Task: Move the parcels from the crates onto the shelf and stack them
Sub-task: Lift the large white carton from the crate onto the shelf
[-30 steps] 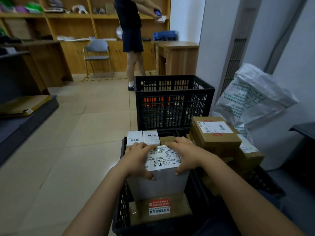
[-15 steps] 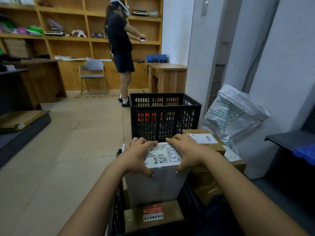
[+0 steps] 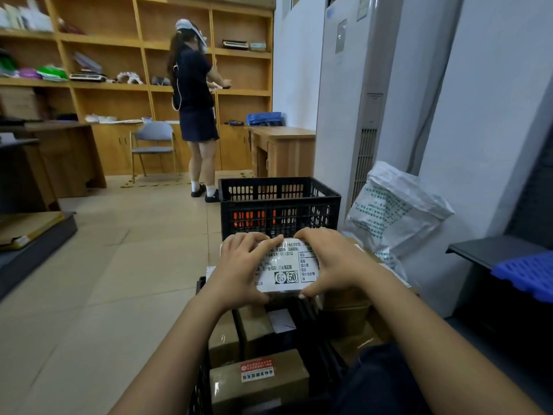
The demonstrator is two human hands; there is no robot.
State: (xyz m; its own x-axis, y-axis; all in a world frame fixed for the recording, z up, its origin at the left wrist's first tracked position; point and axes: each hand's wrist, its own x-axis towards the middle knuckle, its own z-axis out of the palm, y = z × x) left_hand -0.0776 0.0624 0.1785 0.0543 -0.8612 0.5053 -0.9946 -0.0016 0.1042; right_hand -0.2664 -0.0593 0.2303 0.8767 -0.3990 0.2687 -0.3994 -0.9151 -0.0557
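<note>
Clamped the white parcel (image 3: 291, 269) in a two-handed grip, with the left hand (image 3: 239, 268) curled over its left side and the right hand (image 3: 332, 262) over its right, thumbs at the near edge. Held it raised above the near crate (image 3: 201, 384), clear of the load. Counted, directly under the grip, several brown parcels (image 3: 260, 381) left in that crate, one bearing a red and white sticker. Noted more brown boxes (image 3: 347, 319) piled just below and right of the grip. Found beyond the grip a second black crate (image 3: 278, 211), with something orange behind its slats and the rest hidden. Spotted a dark shelf (image 3: 490, 248) well right of the grip, and another (image 3: 45, 238) far left carrying a flat brown parcel (image 3: 27, 226). Judged the task early: one parcel in hand, not yet shelved, most left to carry and stack.
</note>
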